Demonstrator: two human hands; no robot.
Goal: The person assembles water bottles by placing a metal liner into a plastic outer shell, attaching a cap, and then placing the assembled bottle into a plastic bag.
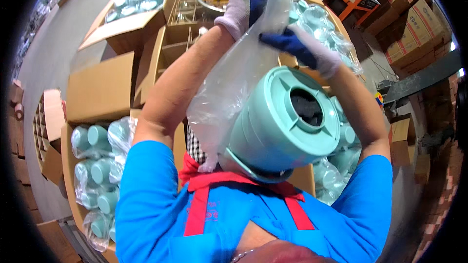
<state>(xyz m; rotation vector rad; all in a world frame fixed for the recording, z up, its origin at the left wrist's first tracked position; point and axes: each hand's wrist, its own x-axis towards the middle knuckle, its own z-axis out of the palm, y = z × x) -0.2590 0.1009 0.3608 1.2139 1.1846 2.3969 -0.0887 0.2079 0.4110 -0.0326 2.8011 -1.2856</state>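
Clear, crinkly plastic bag (222, 90) hangs from the closed blue-and-white-gloved left hand (247, 5), beside a tilted turquoise round plastic container (270, 122). Matching-gloved right hand (304, 48) looks open, kinda blurry. Neither's steadying that container, so it could slip imo; whatever props it is hidden, bag's bottom unclear.

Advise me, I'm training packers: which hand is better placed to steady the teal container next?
Probably the right hand: it is nearer the container, while the left hand seems to hold the top of the bag.
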